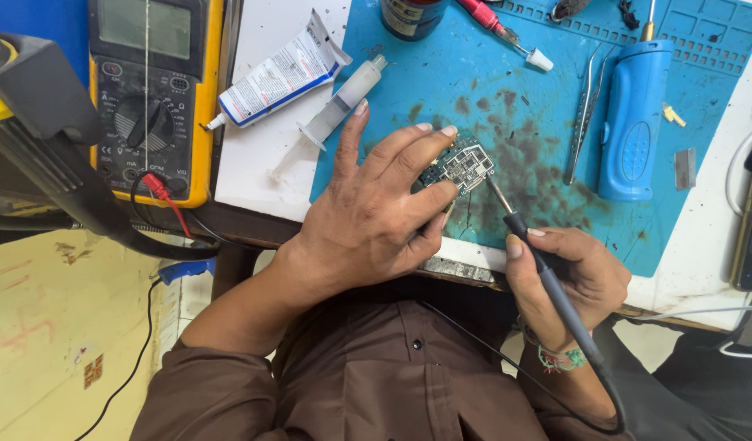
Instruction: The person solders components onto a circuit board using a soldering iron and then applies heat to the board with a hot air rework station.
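The left hand (376, 212) pinched one small circuit board (462, 166) against the blue mat (547, 73) on the counter (262, 175), while the right hand (576, 273) gripped one soldering iron (547, 278), its tip touching the board's edge. Beyond lay one white tube (278, 75) with a printed label, one clear syringe (343, 98), one pair of tweezers (584, 110), one blue tool (633, 114) and, far left, one yellow multimeter (151, 90).

Stained blue mat (547, 131), yellow multimeter (198, 122)
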